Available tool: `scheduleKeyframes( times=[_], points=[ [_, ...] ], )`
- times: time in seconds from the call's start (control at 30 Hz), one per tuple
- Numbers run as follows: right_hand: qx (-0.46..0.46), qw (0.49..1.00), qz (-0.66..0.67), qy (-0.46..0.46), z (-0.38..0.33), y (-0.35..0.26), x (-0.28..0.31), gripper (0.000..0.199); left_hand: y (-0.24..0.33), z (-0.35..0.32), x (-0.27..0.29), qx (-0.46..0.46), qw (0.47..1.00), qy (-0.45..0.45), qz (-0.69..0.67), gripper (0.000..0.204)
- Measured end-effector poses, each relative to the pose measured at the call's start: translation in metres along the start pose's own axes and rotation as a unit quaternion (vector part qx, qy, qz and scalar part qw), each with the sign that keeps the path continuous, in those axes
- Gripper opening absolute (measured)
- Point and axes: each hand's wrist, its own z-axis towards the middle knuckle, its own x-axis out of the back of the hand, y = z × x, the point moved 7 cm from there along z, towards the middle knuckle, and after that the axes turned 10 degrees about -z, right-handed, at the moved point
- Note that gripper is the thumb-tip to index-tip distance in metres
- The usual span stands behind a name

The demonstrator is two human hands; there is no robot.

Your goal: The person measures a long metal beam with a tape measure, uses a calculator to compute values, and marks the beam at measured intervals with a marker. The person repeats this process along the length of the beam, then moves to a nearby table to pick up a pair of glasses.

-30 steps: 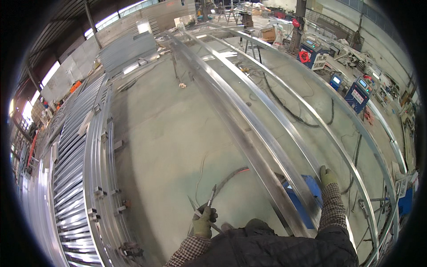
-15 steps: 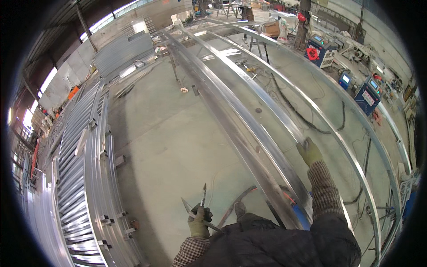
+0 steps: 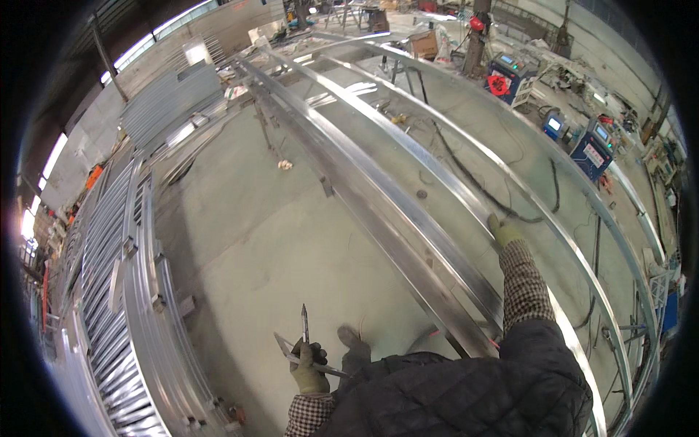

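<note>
My left hand (image 3: 311, 370), in a dark-and-pale glove, is closed low in the view over the floor. Out of it points a slim, sharp-tipped marking tool (image 3: 305, 322), upright. A flat, thin metal piece with an angled corner, like a set square (image 3: 285, 345), is in the same hand; its far end reaches toward my jacket. On the right, my gloved right hand (image 3: 507, 231) is closed on a long shiny metal tube (image 3: 455, 188); its fingers are partly hidden. Two more long tubes run alongside, a wide one (image 3: 393, 200) to the left and a narrow one (image 3: 510, 175) to the right.
Stacked metal railing panels (image 3: 109, 291) and tubes lie along the left. Blue machines with lit screens (image 3: 593, 151) stand at the right, with a dark cable (image 3: 459, 156) on the floor. Corrugated sheets (image 3: 171, 105) are piled at the far left, a cardboard box (image 3: 424, 45) far back.
The view has shifted and my body has moved forward along the tubes. My right hand stays at the tube, its grip slightly changed. The left hand still holds the marking tool and set square.
</note>
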Motion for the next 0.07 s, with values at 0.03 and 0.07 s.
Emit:
scheduleKeyframes(
  times=[0.03, 0.07],
  points=[
    [0.019, 0.999, -0.023, 0.011, 0.011, 0.008, -0.004, 0.098, 0.006, 0.022, -0.006, 0.005, 1.0, -0.004, 0.014, 0.038],
    [-0.079, 0.997, 0.01, -0.002, 0.021, 0.027, -0.017, 0.096, 0.017, 0.043, -0.007, 0.008, 1.0, -0.004, 0.019, 0.042]
  ],
)
